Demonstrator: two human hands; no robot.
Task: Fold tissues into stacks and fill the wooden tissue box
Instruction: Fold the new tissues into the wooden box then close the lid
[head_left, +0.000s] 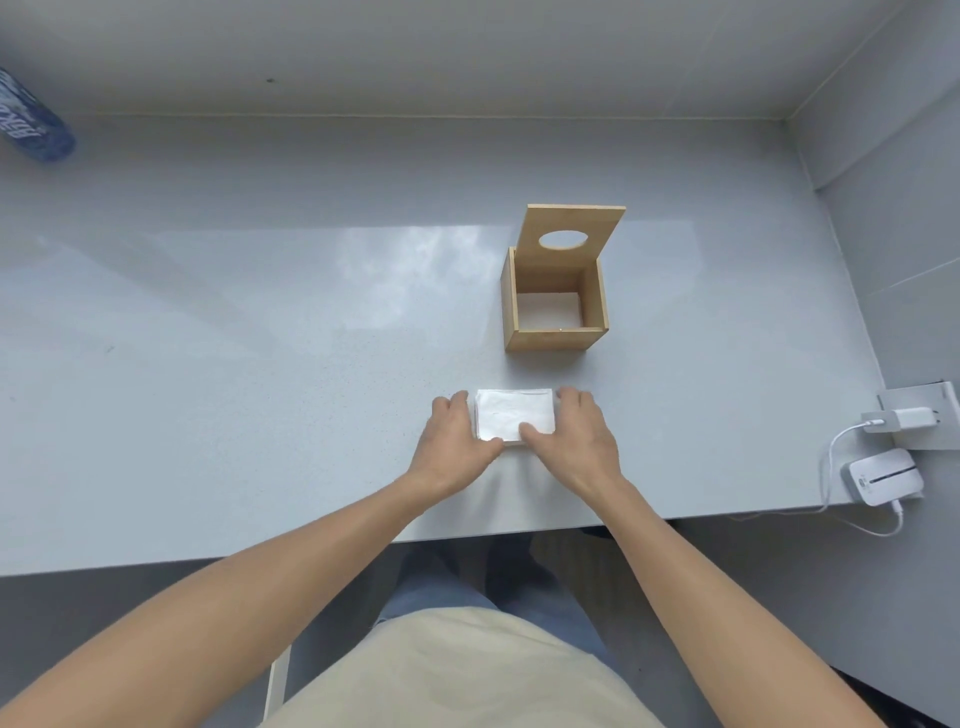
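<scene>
1. A pale grey surface (260, 322) runs to a light wall, with a corner at the far right; a white charger (906, 418) and a small white device (883, 475) sit at its right edge, and a blue bottle (31, 119) lies far left.
2. Nearest, both hands rest on the surface around a folded tissue stack (511, 413). The left hand (460, 436) presses against its left side, thumb along the near edge; the right hand (582, 436) cups the right side, thumb lying on top. Each grip is closed on the stack from its own side, so the stack is squeezed between them and looks squared up.
3. The stack is roughly square, with no clear long axis.
4. Farther off and slightly to the right stands the wooden tissue box (553, 338), well apart from the stack. Its lid (571, 228), with an oval hole, is swung up at the back, and something white, probably tissues, shows on its floor.
5. The box lies straight ahead of the right hand, the nearer one, so the lift should go forward and a little rightward.
</scene>
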